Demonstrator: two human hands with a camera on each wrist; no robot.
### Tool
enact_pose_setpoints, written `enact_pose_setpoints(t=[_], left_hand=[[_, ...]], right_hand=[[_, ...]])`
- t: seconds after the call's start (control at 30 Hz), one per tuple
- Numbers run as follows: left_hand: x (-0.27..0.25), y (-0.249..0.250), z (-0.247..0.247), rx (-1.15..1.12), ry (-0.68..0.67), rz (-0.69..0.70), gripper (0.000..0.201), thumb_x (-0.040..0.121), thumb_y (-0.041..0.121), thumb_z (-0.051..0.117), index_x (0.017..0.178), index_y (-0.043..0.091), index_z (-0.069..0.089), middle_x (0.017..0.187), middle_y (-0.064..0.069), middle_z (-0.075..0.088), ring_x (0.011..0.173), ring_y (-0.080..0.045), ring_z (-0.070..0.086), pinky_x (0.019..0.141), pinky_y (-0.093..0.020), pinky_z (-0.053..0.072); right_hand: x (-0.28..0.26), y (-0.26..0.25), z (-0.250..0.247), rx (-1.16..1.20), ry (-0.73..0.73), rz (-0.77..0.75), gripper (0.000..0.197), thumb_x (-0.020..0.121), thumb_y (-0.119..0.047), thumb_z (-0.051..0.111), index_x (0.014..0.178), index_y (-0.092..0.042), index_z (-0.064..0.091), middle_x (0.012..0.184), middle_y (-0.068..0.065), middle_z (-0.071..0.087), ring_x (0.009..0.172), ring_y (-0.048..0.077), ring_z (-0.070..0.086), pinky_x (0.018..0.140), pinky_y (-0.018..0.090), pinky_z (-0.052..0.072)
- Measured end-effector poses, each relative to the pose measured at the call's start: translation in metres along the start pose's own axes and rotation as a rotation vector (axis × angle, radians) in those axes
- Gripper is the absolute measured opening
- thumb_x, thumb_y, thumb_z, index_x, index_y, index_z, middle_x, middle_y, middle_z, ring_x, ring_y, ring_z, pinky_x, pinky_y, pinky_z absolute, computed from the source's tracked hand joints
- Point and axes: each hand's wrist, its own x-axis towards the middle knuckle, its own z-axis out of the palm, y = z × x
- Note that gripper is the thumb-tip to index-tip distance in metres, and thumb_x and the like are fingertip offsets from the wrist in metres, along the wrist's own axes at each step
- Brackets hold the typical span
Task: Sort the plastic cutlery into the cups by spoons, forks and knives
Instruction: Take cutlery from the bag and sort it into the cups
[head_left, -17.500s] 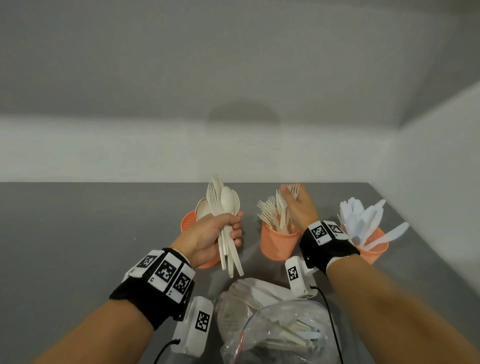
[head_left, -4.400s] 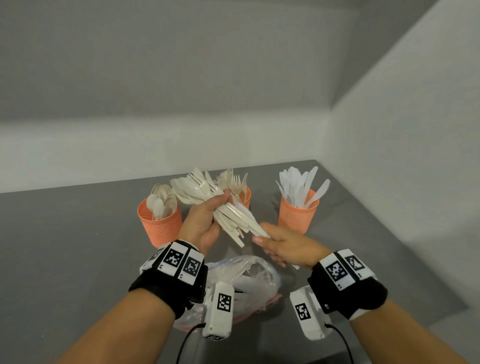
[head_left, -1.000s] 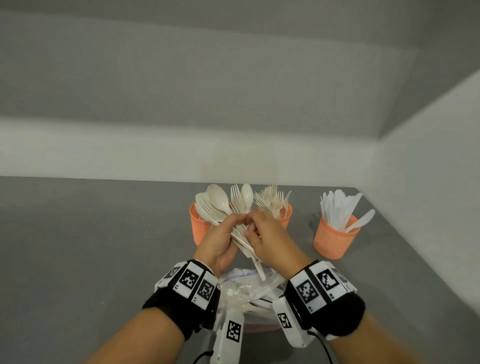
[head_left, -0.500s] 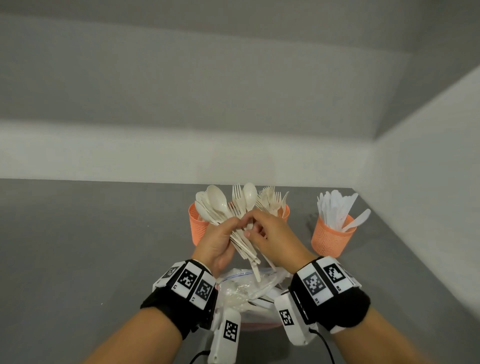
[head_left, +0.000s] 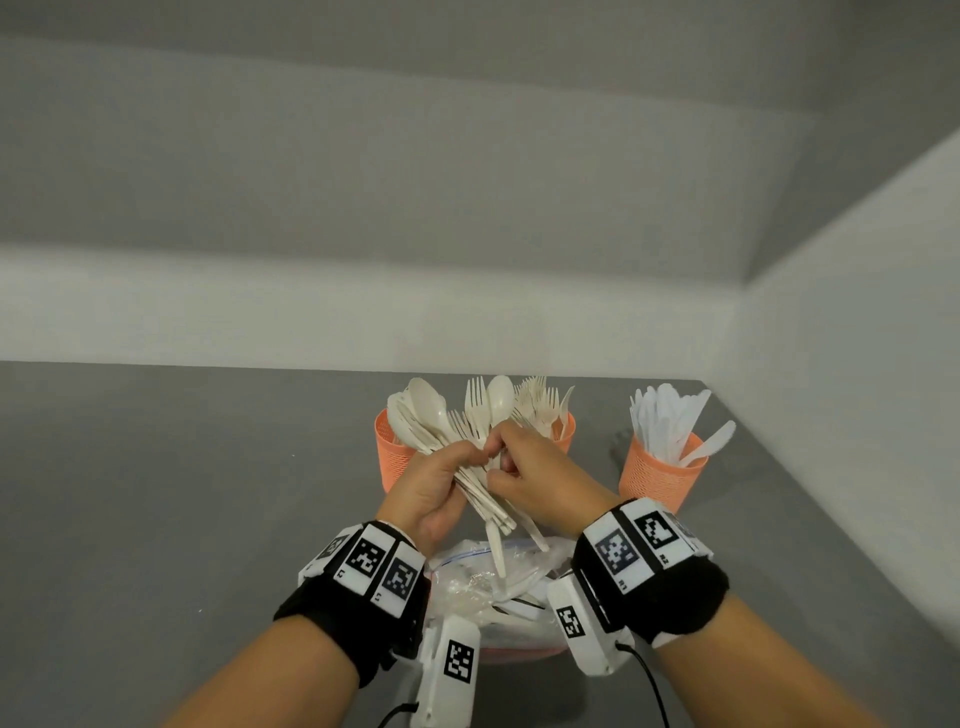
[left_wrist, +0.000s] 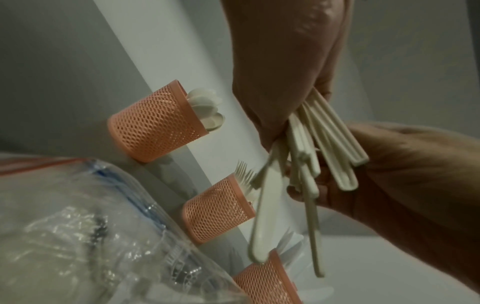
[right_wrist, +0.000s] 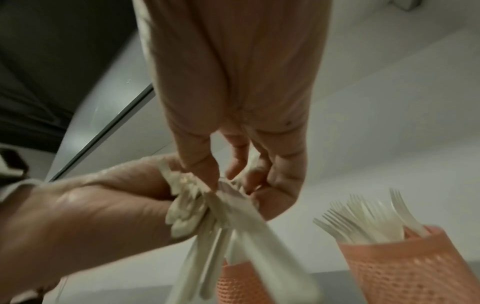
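Note:
My left hand (head_left: 460, 467) grips a fanned bundle of cream spoons and forks (head_left: 467, 415), heads up, above the table. My right hand (head_left: 498, 449) pinches one piece in that bundle just beside the left thumb; which piece is hidden by my fingers. In the left wrist view the handles (left_wrist: 311, 156) hang below my left hand (left_wrist: 280, 72). In the right wrist view my right hand (right_wrist: 228, 183) pinches at the bundle. Three orange mesh cups stand behind: the spoon cup (head_left: 389, 462), the fork cup (head_left: 566, 431) and the knife cup (head_left: 657, 475).
A clear zip bag (head_left: 488, 577) with more cutlery lies under my hands near the table's front. The grey table (head_left: 182, 493) ends at a white wall behind and another wall to the right of the knife cup.
Both hands have stayed together over the bag. The right fingers have kept working at the bundle, and one handle now hangs a little lower.

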Motion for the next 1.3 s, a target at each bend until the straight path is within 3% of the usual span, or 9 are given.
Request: enact_pose_setpoints(t=[0.1,0.3,0.5,0.63,0.8,1.07,1.13,1.2,1.3], left_hand=[[-0.002,0.003,-0.003,-0.034,-0.016,0.002,0.033,0.078,-0.017,0.039,0.088,0.003,0.064,0.08,-0.012,0.07,0.075,-0.023,0.069,0.08,-0.041,0.053],[0.001,0.004,-0.001,-0.084,-0.02,0.007,0.027,0.083,-0.007,0.051,0.07,0.005,0.073,0.073,-0.008,0.072,0.071,-0.017,0.071,0.07,-0.028,0.058],[0.0,0.006,0.004,-0.098,-0.065,0.023,0.025,0.084,-0.006,0.051,0.082,0.006,0.072,0.084,-0.01,0.072,0.079,-0.02,0.07,0.078,-0.031,0.056],[-0.003,0.006,0.004,-0.097,-0.084,-0.017,0.022,0.086,-0.002,0.047,0.088,0.004,0.068,0.082,-0.01,0.071,0.077,-0.019,0.07,0.077,-0.03,0.056],[-0.006,0.004,0.009,-0.065,-0.139,-0.049,0.024,0.093,0.017,0.048,0.092,0.002,0.068,0.09,-0.013,0.073,0.086,-0.02,0.071,0.079,-0.03,0.057],[-0.006,0.002,0.012,-0.05,-0.214,-0.08,0.03,0.088,0.026,0.048,0.105,0.007,0.064,0.099,-0.012,0.073,0.096,-0.02,0.069,0.082,-0.029,0.057],[-0.005,0.003,0.013,-0.111,-0.216,-0.055,0.027,0.092,0.024,0.043,0.109,0.017,0.062,0.098,-0.007,0.074,0.094,-0.017,0.07,0.08,-0.029,0.057],[-0.002,0.006,0.014,-0.174,-0.19,-0.032,0.025,0.094,0.021,0.042,0.11,0.019,0.061,0.094,-0.007,0.074,0.087,-0.019,0.071,0.075,-0.032,0.059],[0.002,0.009,0.014,-0.167,-0.156,0.0,0.035,0.096,0.018,0.042,0.078,0.013,0.072,0.072,-0.004,0.073,0.069,-0.017,0.071,0.062,-0.031,0.059]], right_hand=[[-0.001,0.001,-0.001,0.15,-0.038,0.033,0.015,0.093,-0.011,0.046,0.104,-0.02,0.041,0.066,-0.004,0.046,0.054,0.007,0.044,0.056,0.016,0.04],[0.0,-0.001,0.007,0.103,0.057,-0.028,0.022,0.095,-0.009,0.034,0.117,-0.01,0.04,0.066,-0.003,0.047,0.057,0.01,0.043,0.063,0.03,0.037],[0.0,0.001,0.017,0.227,0.306,-0.06,0.019,0.096,-0.018,0.044,0.113,-0.011,0.04,0.065,-0.008,0.04,0.058,0.004,0.041,0.059,0.016,0.036],[-0.003,-0.002,0.012,0.259,0.187,-0.072,0.022,0.096,-0.019,0.044,0.118,-0.021,0.046,0.083,-0.023,0.044,0.075,-0.01,0.045,0.069,-0.001,0.037],[0.001,0.001,0.009,0.465,0.11,0.113,0.019,0.094,-0.024,0.048,0.089,-0.009,0.057,0.077,0.001,0.058,0.073,0.012,0.055,0.072,0.026,0.044],[0.005,0.011,0.013,0.695,-0.01,0.223,0.024,0.088,-0.039,0.051,0.104,-0.027,0.065,0.115,0.001,0.067,0.109,0.014,0.062,0.101,0.036,0.047],[0.004,0.011,0.013,0.719,0.016,0.181,0.024,0.093,-0.032,0.048,0.11,-0.021,0.063,0.114,0.005,0.068,0.106,0.015,0.064,0.098,0.033,0.049],[0.004,0.012,0.013,0.715,0.076,0.14,0.028,0.096,-0.028,0.044,0.113,-0.013,0.061,0.097,0.005,0.068,0.085,0.014,0.065,0.074,0.024,0.053],[0.004,0.018,0.015,0.729,0.156,0.171,0.027,0.096,-0.033,0.045,0.113,-0.017,0.058,0.076,-0.004,0.059,0.062,0.007,0.053,0.044,0.016,0.039]])
